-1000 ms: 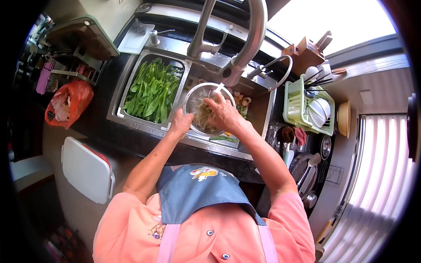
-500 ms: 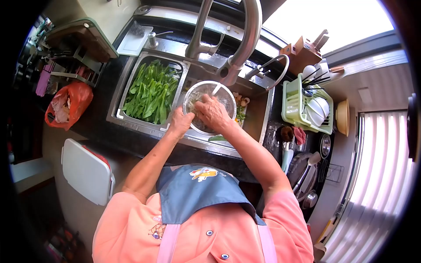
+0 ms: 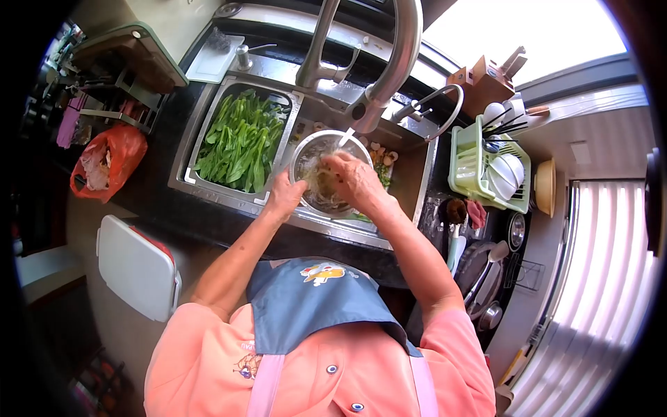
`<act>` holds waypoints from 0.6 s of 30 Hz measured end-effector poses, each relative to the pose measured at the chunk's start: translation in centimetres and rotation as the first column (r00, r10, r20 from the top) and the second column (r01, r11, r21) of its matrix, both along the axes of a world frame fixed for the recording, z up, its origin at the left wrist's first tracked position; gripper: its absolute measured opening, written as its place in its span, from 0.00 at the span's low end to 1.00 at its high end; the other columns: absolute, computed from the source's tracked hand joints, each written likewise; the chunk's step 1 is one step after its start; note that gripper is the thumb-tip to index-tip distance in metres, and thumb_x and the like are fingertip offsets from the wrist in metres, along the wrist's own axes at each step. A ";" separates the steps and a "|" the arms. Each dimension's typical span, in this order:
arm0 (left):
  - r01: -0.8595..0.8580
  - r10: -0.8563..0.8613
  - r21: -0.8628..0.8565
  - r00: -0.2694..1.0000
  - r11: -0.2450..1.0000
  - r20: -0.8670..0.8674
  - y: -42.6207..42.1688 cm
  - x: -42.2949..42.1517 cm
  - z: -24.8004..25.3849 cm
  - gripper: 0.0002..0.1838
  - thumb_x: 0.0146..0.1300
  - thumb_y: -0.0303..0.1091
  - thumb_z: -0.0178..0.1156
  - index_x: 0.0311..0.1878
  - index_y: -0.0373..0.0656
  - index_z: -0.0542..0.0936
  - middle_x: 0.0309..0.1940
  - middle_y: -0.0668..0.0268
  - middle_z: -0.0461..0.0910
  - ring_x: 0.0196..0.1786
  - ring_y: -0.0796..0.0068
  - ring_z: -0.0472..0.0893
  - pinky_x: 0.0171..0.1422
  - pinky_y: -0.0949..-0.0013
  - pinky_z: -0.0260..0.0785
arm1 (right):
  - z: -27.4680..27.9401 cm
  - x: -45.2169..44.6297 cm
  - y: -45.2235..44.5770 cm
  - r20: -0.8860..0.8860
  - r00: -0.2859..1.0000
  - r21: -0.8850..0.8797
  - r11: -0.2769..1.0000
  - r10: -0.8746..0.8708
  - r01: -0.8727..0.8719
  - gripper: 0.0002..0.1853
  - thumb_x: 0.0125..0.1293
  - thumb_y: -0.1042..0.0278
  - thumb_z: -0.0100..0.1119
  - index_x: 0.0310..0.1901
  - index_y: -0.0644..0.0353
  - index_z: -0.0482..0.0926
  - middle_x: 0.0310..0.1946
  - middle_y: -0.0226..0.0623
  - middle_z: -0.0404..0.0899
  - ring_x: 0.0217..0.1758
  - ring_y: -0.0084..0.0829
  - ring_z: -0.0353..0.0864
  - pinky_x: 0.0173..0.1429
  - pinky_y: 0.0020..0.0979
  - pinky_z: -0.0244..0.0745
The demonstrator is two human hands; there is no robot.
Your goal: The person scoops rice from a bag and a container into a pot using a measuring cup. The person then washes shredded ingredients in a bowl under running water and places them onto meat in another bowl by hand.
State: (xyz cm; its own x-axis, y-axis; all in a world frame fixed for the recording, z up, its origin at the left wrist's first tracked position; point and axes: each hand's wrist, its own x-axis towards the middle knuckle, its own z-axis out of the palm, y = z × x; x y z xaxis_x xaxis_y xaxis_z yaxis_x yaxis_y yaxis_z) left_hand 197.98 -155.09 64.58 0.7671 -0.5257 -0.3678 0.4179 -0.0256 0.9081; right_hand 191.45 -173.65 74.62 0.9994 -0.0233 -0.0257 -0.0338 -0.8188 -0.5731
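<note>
A round metal bowl (image 3: 300, 156) with water and pale stringy food (image 3: 321, 182) sits over the right sink basin, under the faucet, from which water runs. My left hand (image 3: 285, 196) grips the bowl's left rim, thumb toward the inside. Inside the bowl, at its right part, my right hand (image 3: 356, 182) has its fingers bent down at the pale food; the fingertips are partly hidden and blurred, so what they hold cannot be made out. Leafy greens (image 3: 240, 142) fill the tray in the left basin.
Vegetable scraps (image 3: 383, 158) lie in the basin behind the bowl. A curved steel faucet (image 3: 403, 55) arches above. At the right stands a green dish rack (image 3: 467, 167) with bowls, near a knife block (image 3: 490, 87). A red plastic bag (image 3: 125, 153) hangs at the left.
My right hand has shifted right within the bowl since half a second ago, uncovering more of the pale food. My left hand keeps its hold on the rim.
</note>
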 end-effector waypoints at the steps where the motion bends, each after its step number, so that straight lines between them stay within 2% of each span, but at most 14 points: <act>1: -0.028 0.023 -0.057 0.996 0.998 -0.088 0.0 -0.1 0.3 0.23 0.59 0.21 0.57 0.60 0.35 0.77 0.47 0.63 0.83 0.46 0.74 0.82 0.54 0.68 0.77 | 1.3 0.2 0.5 -0.036 0.999 -0.157 0.988 -0.022 0.016 0.25 0.57 0.73 0.63 0.59 0.54 0.78 0.55 0.49 0.79 0.54 0.52 0.82 0.58 0.47 0.79; 5: -0.019 0.010 -0.094 0.996 0.995 -0.091 -0.2 -0.2 1.2 0.24 0.59 0.20 0.57 0.61 0.36 0.76 0.48 0.63 0.83 0.47 0.73 0.83 0.55 0.68 0.77 | 1.4 0.2 0.9 -0.336 0.939 -0.305 0.936 0.066 -0.175 0.27 0.61 0.67 0.66 0.64 0.50 0.77 0.66 0.50 0.72 0.59 0.49 0.82 0.60 0.45 0.81; 8: -0.028 0.021 -0.082 0.996 0.996 -0.082 0.6 -0.6 1.0 0.25 0.59 0.20 0.57 0.62 0.36 0.76 0.48 0.63 0.83 0.47 0.72 0.83 0.55 0.68 0.77 | 4.8 -0.5 0.8 -0.132 0.990 -0.236 0.969 0.042 -0.073 0.24 0.61 0.65 0.68 0.61 0.49 0.81 0.66 0.49 0.73 0.58 0.49 0.82 0.60 0.44 0.81; 9: -0.031 0.025 -0.087 0.997 0.996 -0.071 0.9 -0.7 1.0 0.25 0.59 0.21 0.57 0.62 0.36 0.76 0.49 0.62 0.83 0.48 0.72 0.83 0.55 0.68 0.77 | 3.7 -0.3 0.8 -0.049 0.998 -0.167 0.986 -0.032 0.023 0.19 0.62 0.65 0.68 0.55 0.49 0.85 0.64 0.47 0.76 0.57 0.50 0.82 0.59 0.44 0.82; 11: -0.019 0.015 -0.060 0.998 0.998 -0.063 1.3 -1.0 1.3 0.26 0.58 0.21 0.57 0.63 0.36 0.75 0.51 0.62 0.82 0.49 0.72 0.82 0.56 0.68 0.76 | -0.8 -0.3 0.0 -0.151 0.986 -0.123 0.988 0.070 -0.089 0.15 0.62 0.65 0.67 0.51 0.51 0.86 0.60 0.45 0.79 0.57 0.50 0.82 0.57 0.45 0.82; 12: -0.010 0.008 -0.032 0.998 0.999 -0.068 1.4 -1.2 1.6 0.26 0.58 0.21 0.57 0.63 0.36 0.75 0.51 0.61 0.82 0.50 0.71 0.82 0.57 0.68 0.76 | -0.8 -0.1 -0.1 -0.197 0.973 -0.102 0.985 0.117 -0.139 0.13 0.63 0.66 0.66 0.49 0.51 0.87 0.58 0.44 0.81 0.57 0.50 0.82 0.57 0.45 0.82; 13: -0.011 0.011 -0.005 0.997 1.000 -0.073 1.4 -1.1 1.7 0.27 0.58 0.21 0.57 0.63 0.35 0.75 0.52 0.61 0.82 0.51 0.71 0.82 0.58 0.67 0.75 | -0.6 -1.2 0.3 0.271 0.941 -0.370 0.924 0.205 -0.095 0.11 0.62 0.69 0.67 0.46 0.53 0.88 0.53 0.42 0.83 0.57 0.49 0.82 0.56 0.44 0.81; 16: -0.030 0.024 -0.061 0.994 0.998 -0.102 2.6 -1.6 0.6 0.27 0.58 0.22 0.58 0.64 0.35 0.74 0.54 0.60 0.81 0.53 0.71 0.81 0.62 0.66 0.73 | 2.2 -1.9 0.1 0.360 0.933 -0.060 0.998 -0.011 0.035 0.08 0.64 0.71 0.67 0.44 0.56 0.88 0.53 0.43 0.83 0.57 0.47 0.81 0.57 0.41 0.79; 17: -0.060 0.052 -0.080 0.994 0.995 -0.094 2.9 -1.9 0.5 0.26 0.58 0.21 0.57 0.63 0.35 0.74 0.54 0.60 0.81 0.55 0.70 0.80 0.64 0.65 0.72 | 1.7 -2.0 0.0 0.423 0.882 0.143 0.977 -0.206 0.160 0.06 0.65 0.70 0.67 0.42 0.58 0.87 0.48 0.43 0.84 0.52 0.46 0.82 0.56 0.42 0.78; 18: -0.079 0.067 -0.104 0.992 0.991 -0.109 3.2 -2.0 0.7 0.26 0.59 0.21 0.57 0.63 0.35 0.74 0.54 0.60 0.81 0.55 0.70 0.80 0.64 0.65 0.72 | 1.2 -2.1 -0.8 0.431 0.842 0.232 0.941 -0.325 0.245 0.06 0.69 0.69 0.65 0.42 0.59 0.87 0.48 0.43 0.84 0.52 0.43 0.83 0.54 0.39 0.78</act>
State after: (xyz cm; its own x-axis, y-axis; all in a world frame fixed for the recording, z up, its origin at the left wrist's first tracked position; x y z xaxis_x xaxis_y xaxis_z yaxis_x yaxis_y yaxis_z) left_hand 195.97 -151.87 65.24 0.7650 -0.5108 -0.3924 0.5082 0.1044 0.8549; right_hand 189.32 -174.44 75.78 0.8480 -0.3443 0.4030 0.0471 -0.7084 -0.7043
